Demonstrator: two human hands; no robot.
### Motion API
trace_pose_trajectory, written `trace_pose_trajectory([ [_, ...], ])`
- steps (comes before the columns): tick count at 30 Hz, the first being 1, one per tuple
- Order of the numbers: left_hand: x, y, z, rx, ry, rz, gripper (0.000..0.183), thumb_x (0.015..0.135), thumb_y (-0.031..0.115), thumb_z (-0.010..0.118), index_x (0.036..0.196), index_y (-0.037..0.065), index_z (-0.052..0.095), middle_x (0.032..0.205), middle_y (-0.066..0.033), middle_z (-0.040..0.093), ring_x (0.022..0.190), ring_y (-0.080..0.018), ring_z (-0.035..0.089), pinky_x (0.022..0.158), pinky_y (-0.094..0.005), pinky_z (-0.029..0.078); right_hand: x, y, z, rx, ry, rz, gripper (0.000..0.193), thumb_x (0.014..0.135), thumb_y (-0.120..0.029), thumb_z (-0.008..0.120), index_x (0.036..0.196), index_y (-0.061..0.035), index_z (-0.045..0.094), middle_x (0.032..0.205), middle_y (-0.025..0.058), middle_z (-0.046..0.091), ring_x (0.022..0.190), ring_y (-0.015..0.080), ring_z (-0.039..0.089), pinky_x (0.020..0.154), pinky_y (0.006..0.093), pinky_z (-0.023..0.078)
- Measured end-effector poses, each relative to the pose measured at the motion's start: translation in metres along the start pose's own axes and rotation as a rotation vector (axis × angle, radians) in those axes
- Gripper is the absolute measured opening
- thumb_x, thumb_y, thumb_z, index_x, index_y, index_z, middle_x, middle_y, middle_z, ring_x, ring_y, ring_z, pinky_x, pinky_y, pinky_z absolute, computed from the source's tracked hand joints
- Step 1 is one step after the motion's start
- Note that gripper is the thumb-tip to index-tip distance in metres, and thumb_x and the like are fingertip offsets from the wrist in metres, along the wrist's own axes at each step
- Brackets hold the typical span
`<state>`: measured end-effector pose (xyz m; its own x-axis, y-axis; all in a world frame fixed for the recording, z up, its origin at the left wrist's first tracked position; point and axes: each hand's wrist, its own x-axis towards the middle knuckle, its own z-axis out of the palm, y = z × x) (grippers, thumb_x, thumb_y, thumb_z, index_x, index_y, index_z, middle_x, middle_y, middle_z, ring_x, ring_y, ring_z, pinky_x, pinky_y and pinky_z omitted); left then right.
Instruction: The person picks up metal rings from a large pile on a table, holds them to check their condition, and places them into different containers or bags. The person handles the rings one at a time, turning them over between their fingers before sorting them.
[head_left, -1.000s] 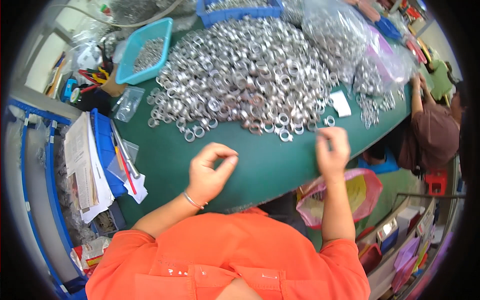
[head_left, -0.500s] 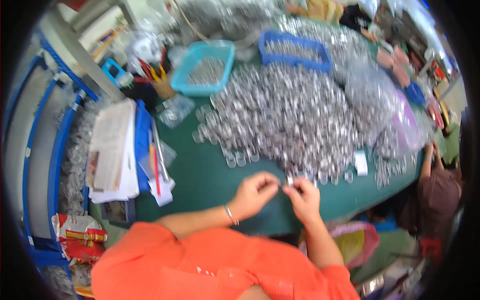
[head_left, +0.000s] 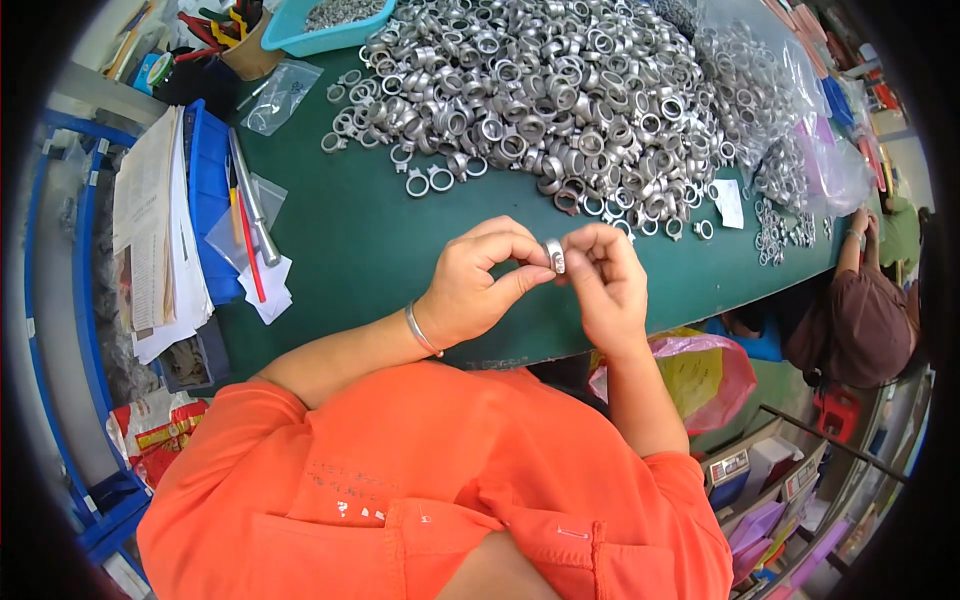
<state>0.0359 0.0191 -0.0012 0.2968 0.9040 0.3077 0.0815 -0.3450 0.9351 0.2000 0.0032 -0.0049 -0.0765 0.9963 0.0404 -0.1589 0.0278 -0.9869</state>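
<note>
**Both hands pinched one metal ring above the green table**

The left hand [head_left: 478,290] and the right hand [head_left: 603,280] met over the green table [head_left: 360,240], fingertips pressed together on a single small metal ring [head_left: 555,256], shiny, grey and round. The ring sat just on the person's side of the big pile of rings [head_left: 560,100], a heap of glinting silver hoops spread across the smooth matte tabletop. A thin bracelet [head_left: 422,330] circled the left wrist. Left of the pile lay a blue tray [head_left: 208,190] and a stack of papers [head_left: 150,230]. Half a second before, the hands held the ring the same way; the view had since swung closer.
</note>
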Motion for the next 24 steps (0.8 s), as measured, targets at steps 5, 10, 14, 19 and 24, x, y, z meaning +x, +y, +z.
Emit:
trace_pose_trajectory([
  [5,-0.003,-0.003,0.000,0.087,-0.020,0.076,0.011,0.070,-0.002,0.067,0.078,0.002,0.061,0.080,-0.0060,0.058,0.073,-0.0148,0.057,0.064,-0.0242,0.047,-0.002,0.003,-0.014,0.156,-0.224,0.166,0.027,0.086,-0.004,0.053,0.111,0.0017,0.047,0.091,0.0097,0.059,0.079,0.0121,0.056,0.067,0.0232,0.046],
  [10,-0.004,0.000,0.003,-0.194,0.031,-0.303,0.009,0.074,-0.004,0.064,0.081,-0.001,0.060,0.086,-0.0042,0.055,0.075,-0.0108,0.056,0.067,-0.0222,0.048,-0.005,0.008,-0.009,0.384,-0.143,-0.020,0.033,0.076,0.009,0.059,0.107,0.0014,0.048,0.100,0.0154,0.058,0.090,0.0173,0.057,0.077,0.0283,0.048],
  [14,-0.009,-0.003,0.002,-0.263,-0.020,-0.302,0.013,0.075,-0.004,0.064,0.088,-0.001,0.061,0.089,-0.0046,0.054,0.076,-0.0097,0.056,0.070,-0.0206,0.048,-0.005,0.009,-0.011,0.462,-0.100,0.157,0.029,0.080,-0.001,0.060,0.106,0.0008,0.048,0.093,0.0135,0.059,0.083,0.0165,0.058,0.063,0.0251,0.050],
  [19,-0.010,-0.003,0.003,-0.163,-0.085,-0.227,0.016,0.074,0.000,0.067,0.089,0.000,0.063,0.088,-0.0054,0.055,0.071,-0.0101,0.056,0.064,-0.0201,0.047,-0.011,0.008,0.002,0.454,-0.020,0.292,0.025,0.087,-0.011,0.054,0.108,0.0008,0.047,0.081,0.0088,0.058,0.068,0.0139,0.058,0.049,0.0220,0.047],
  [24,-0.012,-0.004,0.003,-0.110,-0.053,-0.203,0.013,0.073,0.003,0.068,0.085,0.000,0.064,0.082,-0.0056,0.057,0.068,-0.0104,0.055,0.059,-0.0209,0.046,-0.009,0.007,-0.002,0.425,-0.095,0.463,0.021,0.091,-0.020,0.047,0.099,-0.0003,0.051,0.075,0.0111,0.060,0.057,0.0142,0.058,0.044,0.0213,0.046],
])
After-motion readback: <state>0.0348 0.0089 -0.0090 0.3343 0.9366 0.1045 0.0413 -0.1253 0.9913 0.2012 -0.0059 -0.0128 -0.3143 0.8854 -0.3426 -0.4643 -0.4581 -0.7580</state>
